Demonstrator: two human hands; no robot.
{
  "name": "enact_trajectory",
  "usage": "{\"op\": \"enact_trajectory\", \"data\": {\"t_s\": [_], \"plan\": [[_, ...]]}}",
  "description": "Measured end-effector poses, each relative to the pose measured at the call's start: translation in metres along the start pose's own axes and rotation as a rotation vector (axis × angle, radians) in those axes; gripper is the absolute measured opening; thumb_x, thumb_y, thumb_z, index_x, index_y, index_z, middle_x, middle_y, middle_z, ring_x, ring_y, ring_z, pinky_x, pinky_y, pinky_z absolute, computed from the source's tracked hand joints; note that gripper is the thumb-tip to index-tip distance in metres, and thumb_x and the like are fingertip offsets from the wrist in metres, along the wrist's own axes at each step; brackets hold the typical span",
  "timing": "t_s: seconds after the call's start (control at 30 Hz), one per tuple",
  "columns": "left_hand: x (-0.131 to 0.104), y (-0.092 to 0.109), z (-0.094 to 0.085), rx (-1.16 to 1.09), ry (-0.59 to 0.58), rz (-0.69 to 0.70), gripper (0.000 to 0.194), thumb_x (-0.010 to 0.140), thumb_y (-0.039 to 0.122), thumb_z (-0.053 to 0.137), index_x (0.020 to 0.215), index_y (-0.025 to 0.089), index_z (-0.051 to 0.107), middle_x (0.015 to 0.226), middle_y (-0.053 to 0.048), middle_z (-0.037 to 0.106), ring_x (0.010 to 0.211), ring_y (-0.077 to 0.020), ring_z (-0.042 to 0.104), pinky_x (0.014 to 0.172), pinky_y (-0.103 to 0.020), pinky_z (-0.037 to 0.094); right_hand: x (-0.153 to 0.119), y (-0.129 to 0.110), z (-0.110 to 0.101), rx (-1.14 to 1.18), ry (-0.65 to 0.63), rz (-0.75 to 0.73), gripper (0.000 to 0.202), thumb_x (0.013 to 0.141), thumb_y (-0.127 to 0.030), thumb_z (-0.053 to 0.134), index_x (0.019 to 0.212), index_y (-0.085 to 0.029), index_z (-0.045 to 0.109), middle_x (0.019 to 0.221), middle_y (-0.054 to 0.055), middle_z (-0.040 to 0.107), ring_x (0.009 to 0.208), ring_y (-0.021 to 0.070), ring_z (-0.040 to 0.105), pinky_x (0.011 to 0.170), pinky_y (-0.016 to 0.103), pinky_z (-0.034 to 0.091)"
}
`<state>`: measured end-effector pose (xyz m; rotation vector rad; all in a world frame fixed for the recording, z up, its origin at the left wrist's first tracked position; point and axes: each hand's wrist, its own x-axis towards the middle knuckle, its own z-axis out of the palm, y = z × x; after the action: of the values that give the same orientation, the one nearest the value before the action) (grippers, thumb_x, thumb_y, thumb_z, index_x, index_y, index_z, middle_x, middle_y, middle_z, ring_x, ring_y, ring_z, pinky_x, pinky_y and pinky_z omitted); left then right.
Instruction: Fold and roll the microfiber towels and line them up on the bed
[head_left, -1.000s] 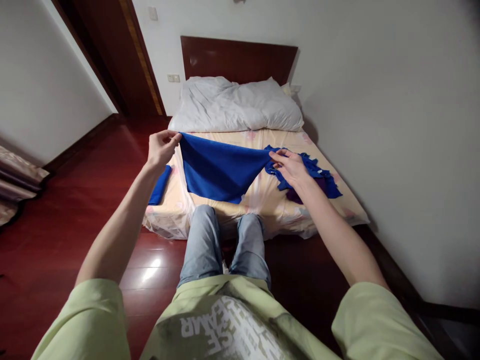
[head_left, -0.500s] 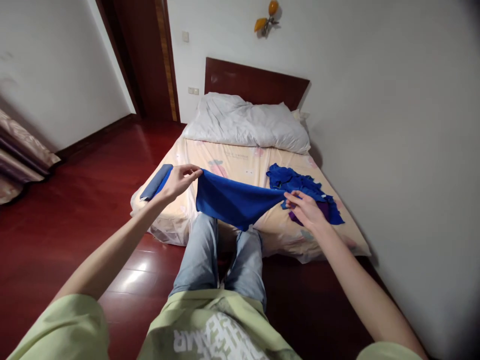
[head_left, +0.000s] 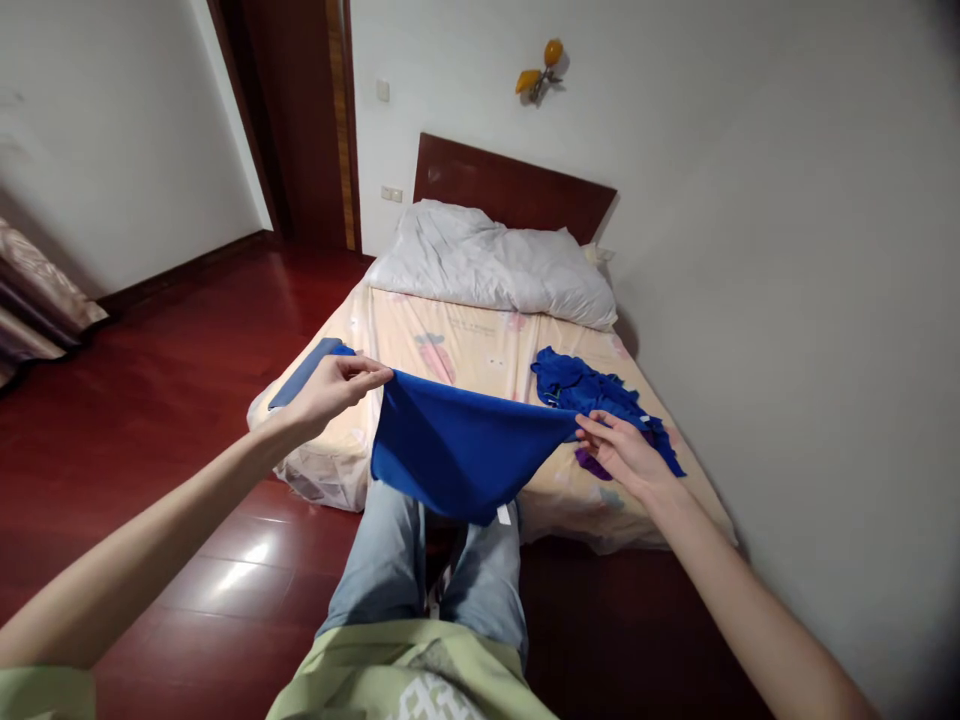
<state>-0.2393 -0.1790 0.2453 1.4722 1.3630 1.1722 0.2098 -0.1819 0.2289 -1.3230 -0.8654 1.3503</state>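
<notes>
A blue cloth (head_left: 465,440) hangs between my hands over the bed's near edge, its top edge stretched and a small white tag at its lower edge. My left hand (head_left: 341,385) pinches the upper left corner. The upper right corner is pinched by my right hand (head_left: 615,445). On the bed's right side lies a crumpled pile of blue cloths (head_left: 585,385), with a purple cloth (head_left: 592,463) partly showing under it. Flat grey-blue and blue cloths (head_left: 307,372) lie at the bed's left edge, partly behind my left hand.
The bed (head_left: 420,325) has a patterned cream sheet and a bunched white quilt (head_left: 487,262) near the dark headboard (head_left: 510,185). A wall runs along the right. Glossy red floor (head_left: 187,330) lies to the left, with a curtain (head_left: 45,290) beyond.
Both hands have moved lower in the view with the blue cloth, which hangs more open and shows more of its surface. My left hand has also shifted slightly left.
</notes>
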Motion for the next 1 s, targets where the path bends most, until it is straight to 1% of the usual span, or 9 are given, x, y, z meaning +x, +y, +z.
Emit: {"op": "enact_trajectory", "data": {"t_s": [0.17, 0.23, 0.33, 0.47, 0.57, 0.7, 0.8, 0.9, 1.0], "plan": [[0.085, -0.019, 0.015, 0.015, 0.067, 0.009, 0.042, 0.068, 0.058, 0.083, 0.074, 0.017, 0.078, 0.059, -0.003, 0.058, 0.056, -0.0138, 0.046, 0.049, -0.027, 0.032, 0.083, -0.001, 0.05, 0.047, 0.044, 0.008, 0.039, 0.057, -0.011, 0.098, 0.07, -0.02, 0.062, 0.063, 0.001, 0.07, 0.057, 0.0129, 0.07, 0.05, 0.018, 0.056], [0.125, -0.021, 0.019, 0.032, 0.115, -0.023, 0.04, 0.066, 0.055, 0.084, 0.07, 0.016, 0.075, 0.056, -0.002, 0.055, 0.057, -0.0141, 0.046, 0.051, -0.027, 0.033, 0.12, -0.012, 0.076, 0.071, 0.085, -0.036, 0.04, 0.06, -0.004, 0.095, 0.068, -0.019, 0.059, 0.061, 0.002, 0.07, 0.057, 0.0135, 0.072, 0.053, 0.018, 0.058], [0.173, -0.013, 0.017, 0.054, 0.217, 0.087, 0.039, 0.068, 0.054, 0.081, 0.069, 0.016, 0.073, 0.058, -0.002, 0.056, 0.062, -0.0154, 0.048, 0.057, -0.028, 0.035, 0.162, -0.037, 0.105, 0.113, 0.113, -0.153, 0.043, 0.061, -0.003, 0.095, 0.069, -0.02, 0.056, 0.061, 0.0, 0.069, 0.06, 0.0141, 0.074, 0.057, 0.018, 0.06], [0.204, -0.009, 0.004, 0.104, 0.326, 0.297, 0.044, 0.073, 0.06, 0.072, 0.08, 0.016, 0.077, 0.06, 0.001, 0.051, 0.062, -0.0149, 0.045, 0.059, -0.029, 0.031, 0.188, -0.058, 0.111, 0.156, 0.081, -0.377, 0.046, 0.058, -0.017, 0.101, 0.075, -0.02, 0.058, 0.067, -0.003, 0.07, 0.066, 0.0151, 0.076, 0.062, 0.02, 0.063], [0.203, -0.029, -0.005, 0.137, 0.329, 0.344, 0.049, 0.076, 0.063, 0.068, 0.088, 0.017, 0.078, 0.06, 0.001, 0.048, 0.061, -0.0146, 0.041, 0.059, -0.028, 0.029, 0.194, -0.045, 0.103, 0.142, 0.066, -0.477, 0.048, 0.057, -0.032, 0.101, 0.078, -0.021, 0.06, 0.071, -0.003, 0.071, 0.068, 0.0159, 0.076, 0.066, 0.023, 0.065], [0.178, -0.096, 0.001, 0.224, 0.258, 0.245, 0.051, 0.076, 0.065, 0.067, 0.088, 0.017, 0.079, 0.064, -0.002, 0.055, 0.067, -0.0172, 0.047, 0.064, -0.029, 0.035, 0.195, 0.025, 0.095, 0.084, 0.112, -0.402, 0.049, 0.055, -0.04, 0.1, 0.078, -0.022, 0.061, 0.071, -0.002, 0.072, 0.065, 0.0166, 0.074, 0.066, 0.026, 0.065], [0.143, -0.168, 0.024, 0.277, 0.149, 0.038, 0.049, 0.074, 0.064, 0.067, 0.085, 0.018, 0.077, 0.072, -0.006, 0.064, 0.075, -0.0213, 0.054, 0.067, -0.03, 0.041, 0.186, 0.113, 0.094, 0.037, 0.188, -0.183, 0.05, 0.05, -0.039, 0.101, 0.074, -0.023, 0.061, 0.067, -0.002, 0.072, 0.062, 0.0162, 0.072, 0.061, 0.025, 0.061], [0.105, -0.236, 0.053, 0.379, 0.039, -0.273, 0.036, 0.073, 0.056, 0.068, 0.08, 0.02, 0.074, 0.063, -0.002, 0.059, 0.071, -0.0225, 0.058, 0.067, -0.031, 0.043, 0.171, 0.201, 0.095, 0.014, 0.268, -0.003, 0.053, 0.04, -0.036, 0.102, 0.066, -0.023, 0.057, 0.055, -0.005, 0.065, 0.053, 0.0177, 0.068, 0.049, 0.024, 0.055], [0.081, -0.282, 0.075, 0.418, 0.023, -0.376, 0.026, 0.072, 0.048, 0.071, 0.072, 0.022, 0.071, 0.059, -0.002, 0.06, 0.071, -0.026, 0.064, 0.067, -0.033, 0.046, 0.162, 0.261, 0.092, 0.029, 0.314, 0.061, 0.054, 0.038, -0.036, 0.102, 0.063, -0.023, 0.056, 0.053, -0.005, 0.065, 0.049, 0.0183, 0.067, 0.044, 0.025, 0.052]]}}
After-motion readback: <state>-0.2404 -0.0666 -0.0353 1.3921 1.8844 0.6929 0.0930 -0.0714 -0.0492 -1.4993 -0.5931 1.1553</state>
